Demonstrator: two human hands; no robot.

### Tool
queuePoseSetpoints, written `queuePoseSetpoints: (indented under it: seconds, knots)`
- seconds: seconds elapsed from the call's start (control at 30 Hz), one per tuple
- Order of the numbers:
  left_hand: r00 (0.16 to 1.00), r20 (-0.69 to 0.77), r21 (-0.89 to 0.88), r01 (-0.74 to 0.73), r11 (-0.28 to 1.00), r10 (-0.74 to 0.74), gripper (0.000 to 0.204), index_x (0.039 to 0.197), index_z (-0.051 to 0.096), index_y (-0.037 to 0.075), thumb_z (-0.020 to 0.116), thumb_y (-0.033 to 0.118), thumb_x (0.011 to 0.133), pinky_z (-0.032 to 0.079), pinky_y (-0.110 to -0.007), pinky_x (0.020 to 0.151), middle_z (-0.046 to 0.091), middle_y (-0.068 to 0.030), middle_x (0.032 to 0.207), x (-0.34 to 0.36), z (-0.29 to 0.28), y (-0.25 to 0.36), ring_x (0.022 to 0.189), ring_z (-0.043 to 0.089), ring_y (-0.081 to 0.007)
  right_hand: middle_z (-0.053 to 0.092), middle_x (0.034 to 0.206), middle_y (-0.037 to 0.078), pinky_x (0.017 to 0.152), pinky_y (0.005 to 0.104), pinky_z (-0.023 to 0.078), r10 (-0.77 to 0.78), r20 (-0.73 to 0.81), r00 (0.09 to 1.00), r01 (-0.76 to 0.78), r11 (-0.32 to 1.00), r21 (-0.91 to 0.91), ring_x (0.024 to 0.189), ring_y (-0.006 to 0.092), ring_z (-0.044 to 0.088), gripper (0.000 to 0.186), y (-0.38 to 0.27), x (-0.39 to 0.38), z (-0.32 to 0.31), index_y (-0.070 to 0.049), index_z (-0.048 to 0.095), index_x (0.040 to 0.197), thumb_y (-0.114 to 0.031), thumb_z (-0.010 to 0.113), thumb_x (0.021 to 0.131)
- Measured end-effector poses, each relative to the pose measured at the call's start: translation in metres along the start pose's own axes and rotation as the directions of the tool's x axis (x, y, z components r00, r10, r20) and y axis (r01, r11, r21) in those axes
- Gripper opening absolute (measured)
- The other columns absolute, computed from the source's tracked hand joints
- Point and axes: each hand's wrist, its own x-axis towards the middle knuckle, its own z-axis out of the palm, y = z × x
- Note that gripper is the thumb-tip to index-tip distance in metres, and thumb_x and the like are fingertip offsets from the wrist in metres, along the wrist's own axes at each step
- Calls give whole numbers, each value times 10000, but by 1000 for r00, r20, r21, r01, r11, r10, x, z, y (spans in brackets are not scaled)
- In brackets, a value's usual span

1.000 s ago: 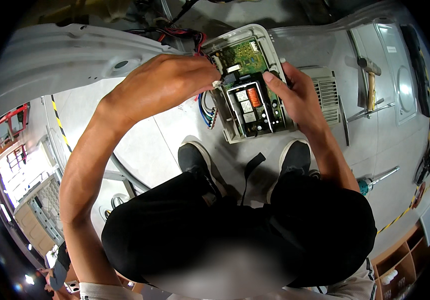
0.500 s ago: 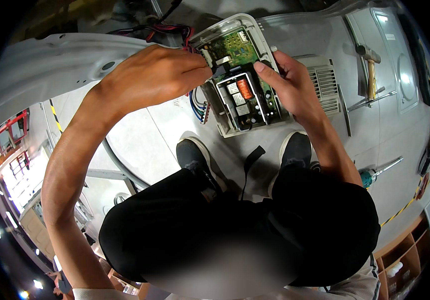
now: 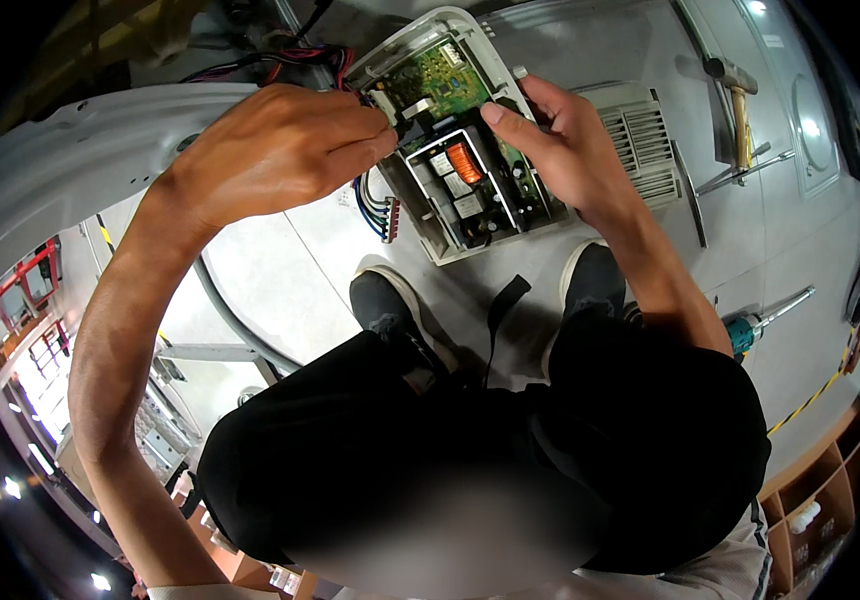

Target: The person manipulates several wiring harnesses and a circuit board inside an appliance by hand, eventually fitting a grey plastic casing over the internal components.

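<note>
A pale grey plastic housing is held tilted in front of me. Inside it are a green circuit board, black parts and an orange-wound coil. My right hand grips the housing's right side, its thumb over the rim. At the left edge, my left hand has its fingers pinched together near the board; whatever lies between them is hidden. Red and dark wires run in behind that hand. Below it hangs a white connector on blue and other coloured wires.
A slotted grey panel lies right of the housing, with a hammer and metal rods beyond. A teal power tool rests by my right knee. A large grey metal panel spans the left. Between my shoes is a black strap.
The housing and both hands have shifted slightly left and up in the picture, as has part of the surroundings. Each hand keeps its grip.
</note>
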Motion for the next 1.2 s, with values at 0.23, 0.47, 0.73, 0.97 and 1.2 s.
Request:
queuePoseSetpoints:
  seconds: [0.23, 0.47, 0.73, 0.97, 1.2]
  knots:
    - [998, -34, 31, -46, 998, 47, 325, 1037, 643, -24, 674, 34, 719, 558, -334, 644, 658, -145, 969, 0, -1, -3, 828, 657, -241, 625, 716, 44, 506, 243, 412, 34, 25, 999, -34, 999, -17, 589, 52, 519, 315, 1, 1, -1, 9, 599, 1039, -269, 600, 890]
    - [999, 19, 76, -33, 997, 31, 367, 1040, 640, -21, 691, 24, 679, 559, -340, 699, 658, -141, 974, -1, -2, -1, 859, 654, -246, 618, 671, 93, 505, 273, 430, -31, -7, 999, 30, 989, -142, 554, 114, 558, 336, 0, 2, 0, 11, 602, 1020, -293, 611, 876]
    - [999, 2, 92, -37, 995, 37, 395, 1055, 627, -22, 695, 23, 668, 563, -335, 698, 657, -141, 955, 0, 2, 0, 847, 654, -243, 590, 632, 93, 486, 293, 407, -127, -40, 991, 119, 980, -159, 517, 125, 525, 277, 9, 5, 1, -10, 613, 966, -272, 610, 877]
    - [998, -23, 41, -52, 998, 53, 371, 1048, 630, -25, 685, 23, 683, 564, -323, 657, 657, -147, 946, 0, 5, -1, 826, 654, -244, 616, 665, 86, 513, 278, 437, -97, -11, 995, 95, 988, -124, 550, 117, 556, 288, 3, 0, 1, -5, 611, 1021, -260, 603, 889]
    - [996, -41, 57, -80, 995, 83, 389, 1068, 628, -19, 686, 27, 686, 547, -321, 618, 662, -141, 946, 0, 3, -4, 802, 654, -237, 638, 710, 107, 535, 283, 462, -69, -9, 998, 68, 995, -72, 594, 119, 590, 298, 6, 2, 0, 0, 609, 1044, -257, 597, 894]
